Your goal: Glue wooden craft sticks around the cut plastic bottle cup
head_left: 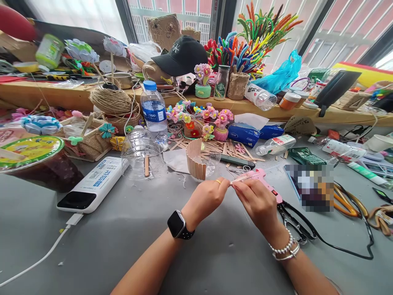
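Observation:
My left hand (pixel 207 198) and my right hand (pixel 259 205) meet above the grey table, fingertips nearly touching. Both pinch a thin, pale wooden craft stick (pixel 231 184), mostly hidden by the fingers. Just behind my left hand stands a curved row of craft sticks (pixel 195 162) on a piece of clear plastic. A pink glue gun (pixel 260 176) lies behind and beside my right hand. Further left is a cut clear plastic bottle (pixel 135 153) with one craft stick (pixel 146 166) on it. Loose craft sticks (pixel 225 148) are scattered behind.
A white power bank (pixel 95 186) with a cable and a lidded drink cup (pixel 33 164) stand left. Scissors (pixel 297 229) and a black cord lie right. Behind are a water bottle (pixel 154 110), tissue packs (pixel 244 134) and a cluttered wooden ledge (pixel 184 97).

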Tool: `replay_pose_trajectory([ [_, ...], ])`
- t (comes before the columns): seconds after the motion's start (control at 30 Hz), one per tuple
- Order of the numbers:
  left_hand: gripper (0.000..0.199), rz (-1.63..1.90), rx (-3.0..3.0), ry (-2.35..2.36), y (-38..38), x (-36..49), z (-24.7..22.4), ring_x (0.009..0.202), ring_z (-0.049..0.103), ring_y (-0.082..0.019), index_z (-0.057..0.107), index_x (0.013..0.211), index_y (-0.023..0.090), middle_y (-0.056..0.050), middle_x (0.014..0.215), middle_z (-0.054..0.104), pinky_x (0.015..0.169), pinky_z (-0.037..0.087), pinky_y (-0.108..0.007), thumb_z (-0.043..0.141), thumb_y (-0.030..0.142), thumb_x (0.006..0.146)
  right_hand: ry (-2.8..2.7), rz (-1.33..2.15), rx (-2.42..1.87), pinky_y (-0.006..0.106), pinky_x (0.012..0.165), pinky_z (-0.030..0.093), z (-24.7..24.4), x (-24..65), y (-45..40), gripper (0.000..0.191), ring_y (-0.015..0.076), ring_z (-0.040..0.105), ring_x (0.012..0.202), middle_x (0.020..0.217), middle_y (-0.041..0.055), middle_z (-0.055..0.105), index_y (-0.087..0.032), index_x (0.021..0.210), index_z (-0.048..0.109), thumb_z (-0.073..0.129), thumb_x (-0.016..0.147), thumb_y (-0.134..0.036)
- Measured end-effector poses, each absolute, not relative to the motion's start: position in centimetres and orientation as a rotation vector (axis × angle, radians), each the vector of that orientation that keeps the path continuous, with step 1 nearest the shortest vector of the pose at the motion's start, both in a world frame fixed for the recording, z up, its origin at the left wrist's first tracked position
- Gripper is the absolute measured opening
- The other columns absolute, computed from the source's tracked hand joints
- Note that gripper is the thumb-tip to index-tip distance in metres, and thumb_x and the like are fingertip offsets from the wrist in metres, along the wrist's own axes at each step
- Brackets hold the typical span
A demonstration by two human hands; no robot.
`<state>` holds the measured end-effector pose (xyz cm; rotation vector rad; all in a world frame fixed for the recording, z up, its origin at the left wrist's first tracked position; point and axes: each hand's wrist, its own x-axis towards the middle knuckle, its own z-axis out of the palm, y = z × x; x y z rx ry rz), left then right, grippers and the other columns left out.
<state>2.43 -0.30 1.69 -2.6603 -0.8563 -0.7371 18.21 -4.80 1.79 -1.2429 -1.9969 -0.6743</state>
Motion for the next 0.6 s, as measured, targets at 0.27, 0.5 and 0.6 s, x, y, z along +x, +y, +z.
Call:
replay_pose_trajectory([
  [0.27, 0.018, -0.750, -2.637, -0.841, -0.67, 2.66, 2.18, 0.048, 0.051, -0.013, 0.046, 0.083, 0.015, 0.002, 0.060, 0.053, 0.044, 0.036, -0.024, 0.030, 0.006, 0.084, -1.993, -0.709, -1.237, 0.025, 0.064, 0.043, 1.83, 17.98, -4.80, 0.020, 0.0128, 0.055, 0.066, 0.069, 0.0023, 0.062, -0.015, 0.091, 0.060, 0.059, 0.072, -0.008],
  [0.5, 0.021, -0.766, -2.688, -0.834, -0.76, 2.50, 2.22, 0.052, 0.054, -0.014, 0.048, 0.083, 0.015, -0.001, 0.063, 0.055, 0.045, 0.039, -0.025, 0.029, 0.007, 0.086, -1.963, -0.720, -1.200, 0.025, 0.064, 0.044, 1.52, 18.09, -4.58, 0.017, 0.0127, 0.057, 0.066, 0.068, 0.0027, 0.062, -0.016, 0.088, 0.060, 0.057, 0.073, -0.009],
  [0.6, 0.020, -0.834, -2.701, -0.854, -0.61, 2.46, 1.83, 0.050, 0.053, -0.013, 0.051, 0.083, 0.015, 0.000, 0.062, 0.056, 0.045, 0.037, -0.024, 0.032, 0.010, 0.086, -1.953, -0.726, -1.187, 0.024, 0.062, 0.044, 1.46, 18.16, -4.56, 0.016, 0.0125, 0.056, 0.064, 0.067, 0.0026, 0.061, -0.017, 0.087, 0.060, 0.057, 0.073, -0.009],
])
